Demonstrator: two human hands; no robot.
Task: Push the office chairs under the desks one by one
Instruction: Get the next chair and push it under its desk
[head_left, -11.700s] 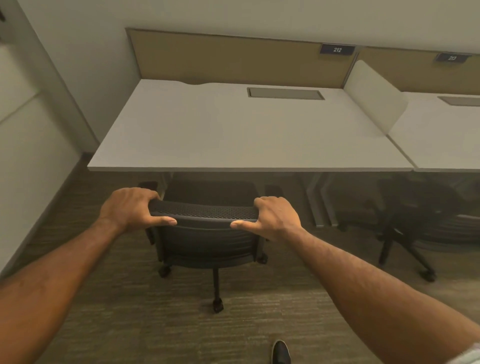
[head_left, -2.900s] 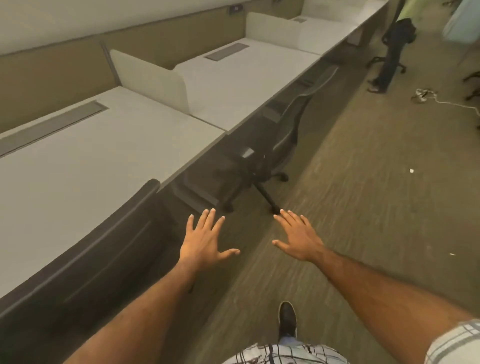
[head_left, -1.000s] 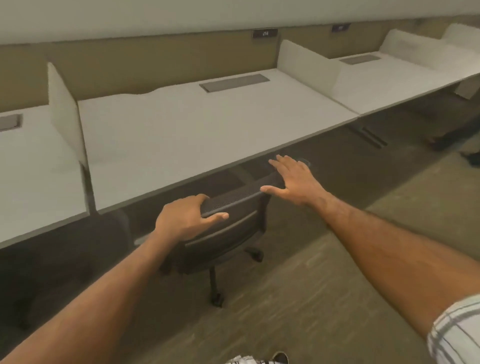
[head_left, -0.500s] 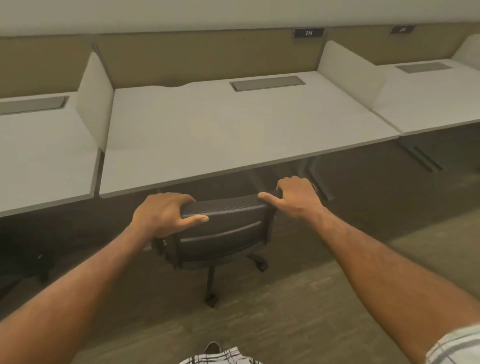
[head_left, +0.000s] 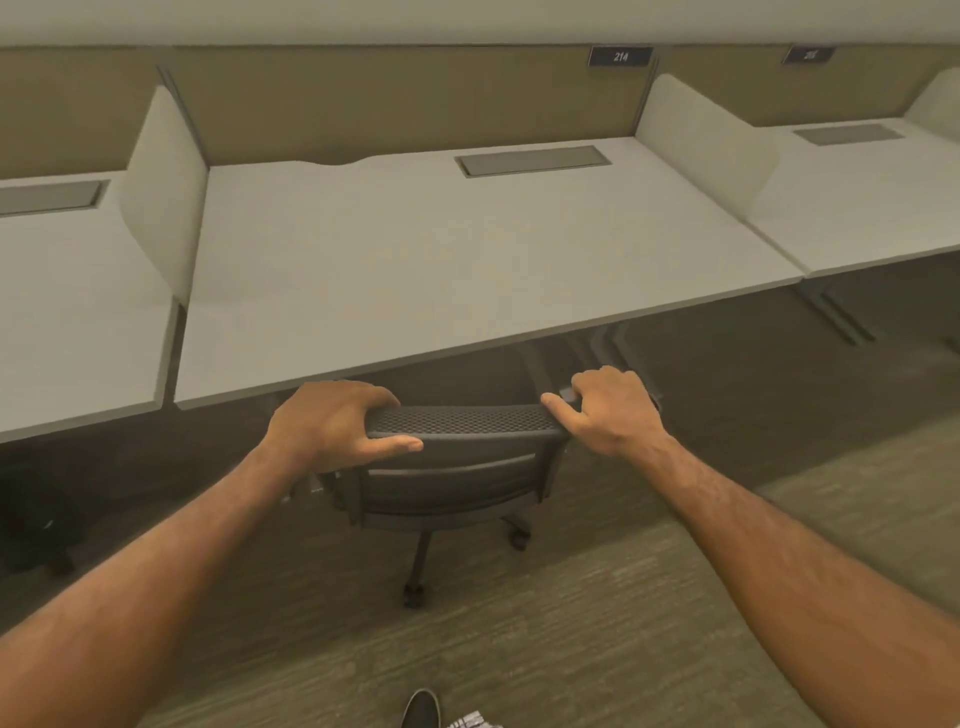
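Note:
A dark mesh-backed office chair (head_left: 457, 467) stands in front of the white desk (head_left: 441, 270) labelled 214, its seat under the desk's front edge and its backrest just outside it. My left hand (head_left: 332, 426) grips the left end of the backrest's top rail, thumb on the near side. At the right end my right hand (head_left: 608, 410) holds the rail with its fingers curled over the corner. The chair's wheeled base shows below the backrest.
White divider panels (head_left: 166, 187) separate this desk from the neighbouring desks (head_left: 857, 208) on both sides. Desk legs (head_left: 836, 322) stand under the right desk. A dark chair base (head_left: 36, 535) shows under the left desk. Carpet covers the floor and my shoe (head_left: 421, 709) is at the bottom.
My right hand has closed over the right end of the backrest, which it was only reaching a second ago. The chair now faces the desk squarely and sits closer under its edge.

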